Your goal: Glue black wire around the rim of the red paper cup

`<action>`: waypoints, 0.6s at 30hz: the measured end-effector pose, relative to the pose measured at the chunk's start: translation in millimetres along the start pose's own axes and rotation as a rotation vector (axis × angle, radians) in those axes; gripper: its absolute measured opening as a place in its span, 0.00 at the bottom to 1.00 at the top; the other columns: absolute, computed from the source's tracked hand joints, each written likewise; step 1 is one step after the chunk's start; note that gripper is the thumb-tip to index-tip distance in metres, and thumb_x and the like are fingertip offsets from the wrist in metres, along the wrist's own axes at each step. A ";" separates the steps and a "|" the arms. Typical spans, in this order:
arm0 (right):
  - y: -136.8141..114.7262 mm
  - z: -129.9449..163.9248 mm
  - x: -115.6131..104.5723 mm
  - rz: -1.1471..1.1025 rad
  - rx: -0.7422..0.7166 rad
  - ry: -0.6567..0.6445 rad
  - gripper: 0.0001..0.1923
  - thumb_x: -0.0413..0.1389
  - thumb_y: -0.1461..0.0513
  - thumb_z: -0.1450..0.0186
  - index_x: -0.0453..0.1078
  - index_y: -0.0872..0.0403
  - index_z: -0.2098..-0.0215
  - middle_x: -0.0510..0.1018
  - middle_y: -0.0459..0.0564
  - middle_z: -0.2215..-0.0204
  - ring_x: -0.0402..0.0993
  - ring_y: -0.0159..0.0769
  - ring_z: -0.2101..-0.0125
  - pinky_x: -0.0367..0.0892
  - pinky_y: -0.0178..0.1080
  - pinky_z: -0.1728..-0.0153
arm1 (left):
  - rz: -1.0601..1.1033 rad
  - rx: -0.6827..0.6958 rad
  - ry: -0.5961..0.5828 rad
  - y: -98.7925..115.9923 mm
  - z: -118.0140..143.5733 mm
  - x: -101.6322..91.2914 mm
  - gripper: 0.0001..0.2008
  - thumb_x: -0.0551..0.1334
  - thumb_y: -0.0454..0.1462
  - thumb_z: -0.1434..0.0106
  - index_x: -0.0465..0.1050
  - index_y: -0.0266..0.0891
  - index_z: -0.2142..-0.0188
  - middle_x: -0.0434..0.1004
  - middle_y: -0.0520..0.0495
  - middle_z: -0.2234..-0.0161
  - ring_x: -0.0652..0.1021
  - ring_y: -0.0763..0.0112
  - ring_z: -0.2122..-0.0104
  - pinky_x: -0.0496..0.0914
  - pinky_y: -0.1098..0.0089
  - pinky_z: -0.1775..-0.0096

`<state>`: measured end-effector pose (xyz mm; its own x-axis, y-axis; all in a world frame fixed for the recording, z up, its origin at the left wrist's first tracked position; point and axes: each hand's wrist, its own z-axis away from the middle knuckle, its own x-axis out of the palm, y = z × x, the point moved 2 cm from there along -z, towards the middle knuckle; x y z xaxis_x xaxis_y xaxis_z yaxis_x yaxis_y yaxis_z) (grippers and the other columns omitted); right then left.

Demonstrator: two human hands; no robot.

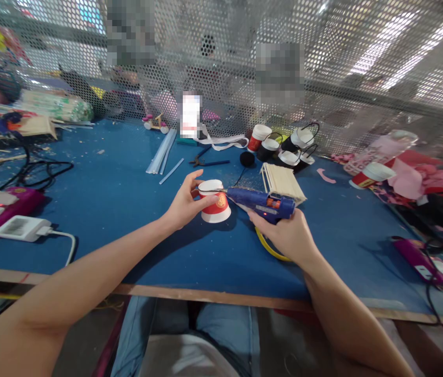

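A paper cup (216,210), white with a red band and a gold emblem, is gripped near the middle of the blue table. My left hand (187,201) holds it from the left, thumb across its front. In my right hand (290,235) is a blue glue gun (258,201), its nozzle pointing left at the cup's upper side. Whether the nozzle touches the cup I cannot tell. Just behind the gun lies a small bundle of wooden sticks (284,182). A yellow ring-like strip (270,248) shows under my right hand.
Clear glue sticks (162,152) and pliers (201,159) lie behind the cup. Several cups, including a red-banded one (259,137), stand by the mesh screen (221,68). Purple power strips (17,207) with cables sit at the left and right. Pink paper (413,175) is piled at right.
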<state>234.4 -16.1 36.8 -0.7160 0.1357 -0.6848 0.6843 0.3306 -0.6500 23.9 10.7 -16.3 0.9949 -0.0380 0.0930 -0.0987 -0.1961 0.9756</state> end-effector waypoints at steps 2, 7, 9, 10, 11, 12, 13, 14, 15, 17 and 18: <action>-0.8 -0.1 -1.5 0.002 0.007 -0.011 0.13 0.56 0.54 0.46 0.72 0.55 0.78 0.69 0.45 0.88 0.71 0.36 0.81 0.63 0.33 0.84 | 0.029 -0.007 -0.002 -0.2 -0.2 0.2 0.39 0.68 0.41 0.52 0.52 0.41 0.44 0.68 0.41 0.53 0.72 0.62 0.54 0.65 0.56 0.51; 1.3 -1.5 -3.1 -0.001 0.124 0.000 0.15 0.58 0.52 0.49 0.68 0.55 0.81 0.71 0.46 0.87 0.69 0.35 0.83 0.63 0.35 0.83 | 0.056 -0.009 -0.016 1.2 0.2 0.8 0.39 0.68 0.41 0.52 0.52 0.41 0.44 0.68 0.41 0.53 0.72 0.62 0.54 0.65 0.57 0.51; 2.5 -2.6 -2.8 -0.011 0.148 0.004 0.15 0.58 0.52 0.49 0.66 0.55 0.83 0.71 0.46 0.87 0.69 0.35 0.84 0.64 0.36 0.82 | 0.059 -0.009 -0.020 2.0 0.4 1.1 0.38 0.68 0.41 0.52 0.52 0.41 0.45 0.69 0.41 0.53 0.72 0.62 0.54 0.65 0.57 0.51; 2.9 -3.3 -2.6 -0.022 0.148 0.003 0.15 0.58 0.52 0.49 0.66 0.55 0.83 0.71 0.46 0.87 0.68 0.34 0.84 0.64 0.35 0.82 | 0.062 -0.008 -0.021 2.4 0.6 1.2 0.38 0.68 0.40 0.52 0.53 0.41 0.45 0.69 0.41 0.54 0.72 0.62 0.54 0.65 0.56 0.51; 3.2 -3.9 -2.5 -0.036 0.144 0.006 0.15 0.58 0.53 0.49 0.66 0.55 0.83 0.71 0.46 0.87 0.68 0.33 0.84 0.64 0.35 0.83 | 0.065 -0.008 -0.021 2.7 0.7 1.4 0.38 0.68 0.40 0.52 0.53 0.41 0.45 0.69 0.41 0.54 0.72 0.62 0.54 0.65 0.56 0.51; 3.4 -4.5 -2.4 -0.052 0.138 0.007 0.15 0.58 0.53 0.49 0.66 0.55 0.83 0.71 0.46 0.87 0.67 0.33 0.85 0.64 0.35 0.83 | 0.070 -0.006 -0.021 3.0 0.7 1.5 0.37 0.68 0.40 0.52 0.53 0.42 0.45 0.69 0.42 0.54 0.72 0.62 0.55 0.65 0.56 0.51; 3.5 -5.0 -2.3 -0.067 0.135 0.008 0.14 0.59 0.53 0.49 0.65 0.55 0.84 0.71 0.45 0.87 0.67 0.32 0.85 0.64 0.35 0.83 | 0.075 -0.002 -0.020 3.2 0.8 1.5 0.37 0.68 0.40 0.52 0.54 0.42 0.45 0.69 0.42 0.54 0.72 0.62 0.55 0.65 0.56 0.51; 3.5 -5.3 -2.3 -0.077 0.133 0.009 0.14 0.59 0.54 0.49 0.65 0.54 0.84 0.70 0.45 0.87 0.66 0.32 0.85 0.63 0.34 0.84 | 0.081 0.002 -0.021 3.2 0.8 1.6 0.37 0.68 0.40 0.52 0.54 0.42 0.45 0.69 0.42 0.54 0.72 0.62 0.54 0.65 0.56 0.51; 3.3 -5.5 -2.4 -0.082 0.130 0.012 0.14 0.59 0.54 0.49 0.64 0.54 0.85 0.70 0.45 0.88 0.66 0.32 0.86 0.63 0.34 0.84 | 0.085 0.005 -0.022 3.2 0.8 1.5 0.37 0.68 0.40 0.52 0.54 0.42 0.45 0.69 0.42 0.54 0.72 0.62 0.54 0.65 0.55 0.50; 2.5 -5.2 -2.7 -0.078 0.124 0.019 0.15 0.59 0.54 0.49 0.64 0.54 0.85 0.69 0.44 0.89 0.66 0.31 0.86 0.63 0.34 0.84 | 0.087 0.009 -0.022 2.8 0.7 1.4 0.37 0.68 0.40 0.53 0.54 0.42 0.45 0.69 0.42 0.54 0.72 0.61 0.54 0.64 0.55 0.50; 2.0 -4.7 -2.7 -0.075 0.122 0.020 0.14 0.59 0.55 0.49 0.64 0.54 0.85 0.70 0.44 0.89 0.66 0.31 0.86 0.63 0.34 0.84 | 0.085 0.009 -0.022 2.5 0.6 1.3 0.37 0.68 0.40 0.53 0.54 0.42 0.45 0.69 0.42 0.54 0.72 0.61 0.53 0.64 0.55 0.50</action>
<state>237.1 -11.3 38.9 -0.7675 0.1334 -0.6270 0.6396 0.2249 -0.7351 25.0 9.5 -13.9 0.9824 -0.0762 0.1708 -0.1828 -0.1996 0.9627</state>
